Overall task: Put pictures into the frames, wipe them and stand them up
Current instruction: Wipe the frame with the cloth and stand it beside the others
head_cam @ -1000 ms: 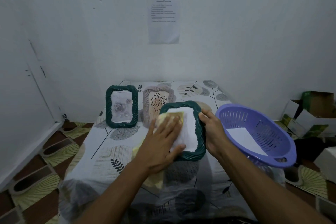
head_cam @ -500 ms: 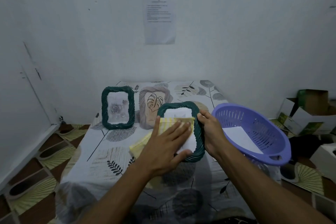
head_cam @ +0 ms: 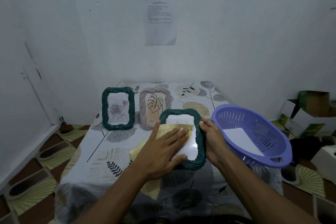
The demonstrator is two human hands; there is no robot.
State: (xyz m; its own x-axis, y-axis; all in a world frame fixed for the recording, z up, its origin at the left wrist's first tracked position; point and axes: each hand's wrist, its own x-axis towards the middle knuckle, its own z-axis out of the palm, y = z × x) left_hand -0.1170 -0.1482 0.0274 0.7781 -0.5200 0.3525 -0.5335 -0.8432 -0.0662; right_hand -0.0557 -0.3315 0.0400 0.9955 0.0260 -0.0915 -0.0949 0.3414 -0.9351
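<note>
Head view: your left hand [head_cam: 163, 151] lay flat, fingers spread, pressing the cloth [head_cam: 179, 125] on the frame [head_cam: 199, 143]. Your right hand [head_cam: 212, 140] gripped the frame's right edge, holding it tilted over the tabletop [head_cam: 109, 151] beside the basket [head_cam: 227, 109]. A harder push could have twisted it out of that one-sided grip.

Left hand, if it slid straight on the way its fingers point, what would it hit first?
Probably the right rim of the held dark green frame, where the right hand grips it. The left hand lies flat on the yellow cloth, fingers pointing that way.
</note>
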